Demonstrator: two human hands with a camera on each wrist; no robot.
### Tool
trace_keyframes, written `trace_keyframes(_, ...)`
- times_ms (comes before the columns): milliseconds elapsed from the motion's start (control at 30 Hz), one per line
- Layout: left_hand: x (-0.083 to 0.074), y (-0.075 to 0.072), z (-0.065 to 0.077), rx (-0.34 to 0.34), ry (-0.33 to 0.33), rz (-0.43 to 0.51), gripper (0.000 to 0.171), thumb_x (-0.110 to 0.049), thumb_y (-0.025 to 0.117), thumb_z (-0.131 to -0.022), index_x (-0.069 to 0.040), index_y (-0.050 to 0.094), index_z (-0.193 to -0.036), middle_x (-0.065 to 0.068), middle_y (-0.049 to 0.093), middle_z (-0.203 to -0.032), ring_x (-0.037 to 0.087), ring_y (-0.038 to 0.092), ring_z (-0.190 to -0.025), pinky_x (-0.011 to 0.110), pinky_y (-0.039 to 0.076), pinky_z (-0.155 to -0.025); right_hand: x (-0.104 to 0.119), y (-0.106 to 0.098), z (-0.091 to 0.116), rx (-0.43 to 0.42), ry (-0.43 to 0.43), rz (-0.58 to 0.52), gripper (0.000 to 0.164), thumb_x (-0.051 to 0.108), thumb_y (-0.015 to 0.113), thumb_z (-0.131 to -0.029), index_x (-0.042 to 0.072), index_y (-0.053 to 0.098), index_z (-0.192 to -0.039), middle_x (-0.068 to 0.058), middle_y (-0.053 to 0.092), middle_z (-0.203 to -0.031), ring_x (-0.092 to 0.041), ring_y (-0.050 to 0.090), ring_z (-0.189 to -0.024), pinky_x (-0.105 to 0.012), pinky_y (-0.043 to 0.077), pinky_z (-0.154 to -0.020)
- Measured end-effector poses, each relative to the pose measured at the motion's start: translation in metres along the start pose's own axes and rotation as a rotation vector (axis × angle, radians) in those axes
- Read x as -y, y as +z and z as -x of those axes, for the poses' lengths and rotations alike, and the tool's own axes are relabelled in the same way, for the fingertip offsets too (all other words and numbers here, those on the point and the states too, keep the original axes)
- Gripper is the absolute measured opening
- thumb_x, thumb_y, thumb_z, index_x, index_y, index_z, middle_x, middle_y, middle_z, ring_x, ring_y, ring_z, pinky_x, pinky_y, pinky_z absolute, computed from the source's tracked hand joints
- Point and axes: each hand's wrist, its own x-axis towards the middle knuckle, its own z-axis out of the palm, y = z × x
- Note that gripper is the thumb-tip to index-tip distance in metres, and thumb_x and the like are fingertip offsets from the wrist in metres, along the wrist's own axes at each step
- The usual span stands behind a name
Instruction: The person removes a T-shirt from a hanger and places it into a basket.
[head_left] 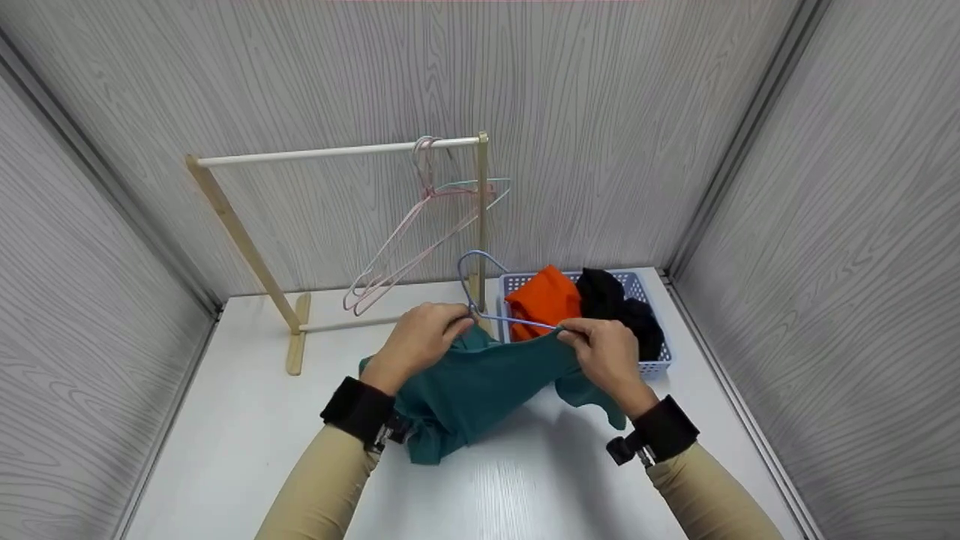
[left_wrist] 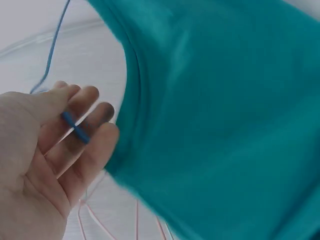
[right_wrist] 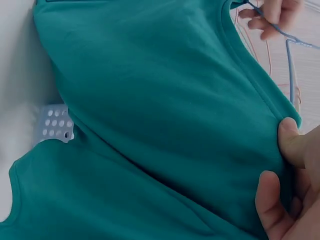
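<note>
A teal green shirt [head_left: 480, 386] hangs in folds between the two hands, above the white table. Its neckline edge runs from one hand to the other. Thumb and fingers of the left hand [head_left: 422, 337] pinch a blue hanger [head_left: 517, 322] just below its hook; in the left wrist view the blue wire [left_wrist: 76, 127] crosses the fingers. One hanger arm reaches right along the neckline, while the rest is hidden by the shirt. My right hand [head_left: 607, 354] pinches the shirt at the neckline's right side, where the hanger arm ends from view.
Behind the right hand stands a light blue perforated basket [head_left: 656, 368] with an orange cloth [head_left: 546, 296] and black cloths [head_left: 600, 291]. At the back left is a wooden rack [head_left: 240, 232] with a white rail [head_left: 315, 154]. Several pink and pale hangers [head_left: 429, 193] hang at its right end.
</note>
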Motion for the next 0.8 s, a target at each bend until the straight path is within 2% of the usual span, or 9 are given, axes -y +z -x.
trace_keyframes(133, 0.005, 0.000, 0.001, 0.010, 0.035, 0.054, 0.019, -0.027, 0.052, -0.101, -0.016, 0.066, -0.096, -0.001, 0.062, -0.077, 0.012, 0.053, -0.069, 0.031, 0.046, -0.068, -0.007, -0.003, -0.001, 0.024, -0.008, -0.043, 0.014, 0.023, 0.073, -0.086, 0.015, 0.079, -0.096, -0.002, 0.077, -0.093, -0.019, 0.072, -0.082, -0.038, 0.057, -0.073)
trace_keyframes(300, 0.023, -0.002, 0.011, 0.022, 0.013, 0.080, 0.020, -0.025, 0.052, -0.101, -0.012, 0.066, -0.095, -0.002, 0.059, -0.075, 0.011, 0.052, -0.068, 0.030, 0.045, -0.067, -0.031, -0.010, 0.001, -0.011, -0.028, 0.002, 0.012, 0.019, 0.076, -0.083, 0.011, 0.079, -0.092, -0.005, 0.077, -0.091, -0.022, 0.072, -0.084, -0.039, 0.057, -0.074)
trace_keyframes(533, 0.042, -0.009, 0.023, -0.038, 0.018, 0.124, 0.019, -0.021, 0.053, -0.101, -0.011, 0.063, -0.089, -0.001, 0.054, -0.069, 0.010, 0.047, -0.063, 0.027, 0.041, -0.064, -0.058, -0.014, 0.006, 0.030, -0.100, 0.058, 0.015, 0.017, 0.076, -0.083, 0.006, 0.077, -0.093, -0.010, 0.076, -0.091, -0.026, 0.072, -0.083, -0.040, 0.058, -0.074)
trace_keyframes(667, 0.043, -0.012, 0.024, -0.040, 0.015, 0.173, 0.018, -0.018, 0.053, -0.100, -0.011, 0.062, -0.087, -0.001, 0.053, -0.068, 0.009, 0.046, -0.062, 0.026, 0.040, -0.062, -0.062, -0.013, 0.010, 0.021, -0.083, 0.055, 0.013, 0.015, 0.076, -0.083, 0.006, 0.077, -0.092, -0.009, 0.076, -0.090, -0.025, 0.071, -0.082, -0.040, 0.057, -0.073)
trace_keyframes(800, 0.037, -0.014, 0.023, -0.008, -0.014, 0.187, 0.018, -0.020, 0.052, -0.101, -0.012, 0.062, -0.088, -0.002, 0.053, -0.068, 0.008, 0.046, -0.063, 0.026, 0.040, -0.063, -0.054, -0.007, 0.012, 0.044, -0.077, -0.033, 0.010, 0.015, 0.073, -0.086, 0.008, 0.076, -0.093, -0.006, 0.075, -0.087, -0.019, 0.068, -0.075, -0.035, 0.056, -0.069)
